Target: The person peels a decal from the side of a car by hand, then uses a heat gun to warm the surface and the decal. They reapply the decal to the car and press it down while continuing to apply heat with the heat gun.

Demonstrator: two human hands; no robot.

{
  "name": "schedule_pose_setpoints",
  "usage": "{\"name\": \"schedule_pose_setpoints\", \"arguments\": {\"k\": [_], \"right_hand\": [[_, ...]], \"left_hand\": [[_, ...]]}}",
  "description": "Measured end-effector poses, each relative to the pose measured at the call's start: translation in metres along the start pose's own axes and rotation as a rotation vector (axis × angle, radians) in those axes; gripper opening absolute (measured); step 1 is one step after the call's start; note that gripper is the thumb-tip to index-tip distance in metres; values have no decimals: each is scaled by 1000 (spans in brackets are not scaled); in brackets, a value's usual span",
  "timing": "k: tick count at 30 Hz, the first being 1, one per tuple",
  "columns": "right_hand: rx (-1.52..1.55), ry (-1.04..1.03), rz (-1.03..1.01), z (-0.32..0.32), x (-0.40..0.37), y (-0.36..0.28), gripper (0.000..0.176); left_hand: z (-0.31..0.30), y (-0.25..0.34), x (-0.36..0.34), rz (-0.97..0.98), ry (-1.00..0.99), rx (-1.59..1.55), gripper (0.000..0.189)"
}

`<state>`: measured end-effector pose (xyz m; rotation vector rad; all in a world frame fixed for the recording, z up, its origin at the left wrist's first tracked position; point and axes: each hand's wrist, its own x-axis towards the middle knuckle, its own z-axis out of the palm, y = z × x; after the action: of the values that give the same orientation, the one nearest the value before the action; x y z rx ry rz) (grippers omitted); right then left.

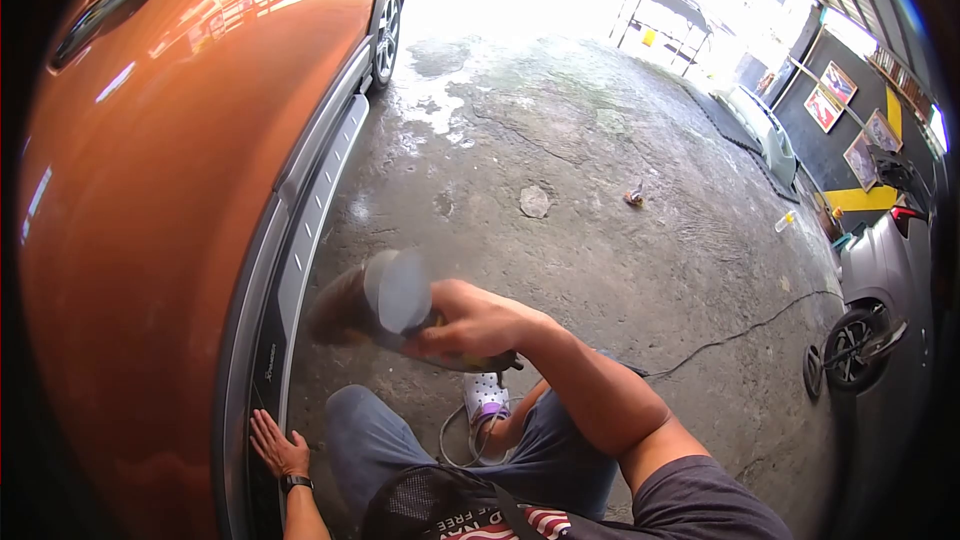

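My right hand (470, 320) is wrapped around the handle of a corded power tool (398, 292), held above the floor beside the car. Motion blurs the tool; a rounded grey face and a dark body show, and its exact kind does not. My left hand (280, 445) lies flat with fingers stretched out on the dark side step (272, 380) along the bottom of the orange car (160, 210). The step carries light lettering just ahead of my fingers. A dark band circles my left wrist.
A cord (735, 328) runs across the concrete floor (600, 230) to the right, and a grey cable (445, 440) loops by my foot. A grey motorcycle (870, 280) stands at right. A bumper (762, 135) lies by the wall; a rack (665, 20) stands farther back.
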<state>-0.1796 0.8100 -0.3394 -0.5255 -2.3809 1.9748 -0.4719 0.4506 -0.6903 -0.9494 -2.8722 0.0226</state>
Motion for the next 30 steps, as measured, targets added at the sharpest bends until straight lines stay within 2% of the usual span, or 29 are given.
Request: {"name": "schedule_pose_setpoints", "arguments": {"k": [2, 4, 6, 10, 12, 14, 15, 18, 20, 22, 23, 24, 26, 27, 28, 30], "right_hand": [[-25, 113, 14, -1, 2, 1, 35], [-3, 103, 18, -1, 0, -1, 34], [-14, -3, -52, 0, -2, 3, 35], [-59, -198, 4, -3, -6, -5, 39], [-61, -185, -17, -4, -8, -6, 39], [-39, 1, 29, -5, -7, -5, 40], [-40, 0, 28, -5, -6, -4, 40], [-135, 177, 49, -5, -1, -3, 40], [-142, 172, 40, -5, 0, -1, 38], [-45, 34, -80, -4, -3, 2, 36], [7, -50, -19, -4, -6, 1, 36], [7, -50, -18, -4, -6, 0, 36], [-4, -224, 38, -6, -6, -2, 37], [-35, -191, -55, -5, -5, 3, 37], [-36, -192, -56, -6, -6, 2, 37], [25, -37, 19, -6, -7, -3, 36]], "left_hand": [[0, 0, 0, 1, 2, 1, 99], [0, 0, 0, 6, 6, 0, 99], [-2, 1, 0, 4, 4, -3, 99], [-3, 1, 0, -2, -13, -10, 99], [-4, 2, 0, -3, -12, -10, 99], [-4, 2, -1, -6, -10, -11, 98], [-3, 1, -1, -5, -9, -9, 98], [-3, 1, 0, -3, -10, -9, 98], [-7, 3, 0, -3, -13, -11, 98], [-12, 5, 1, -21, -73, -28, 97], [-9, 4, 1, -21, -73, -28, 97], [-4, 2, 0, -12, -44, -17, 97], [-2, 1, 0, -1, -16, -6, 98], [-2, 1, 0, -1, -14, -9, 98], [-2, 1, 0, -2, -13, -13, 98], [-3, 1, -1, 0, -7, -13, 98]]}}
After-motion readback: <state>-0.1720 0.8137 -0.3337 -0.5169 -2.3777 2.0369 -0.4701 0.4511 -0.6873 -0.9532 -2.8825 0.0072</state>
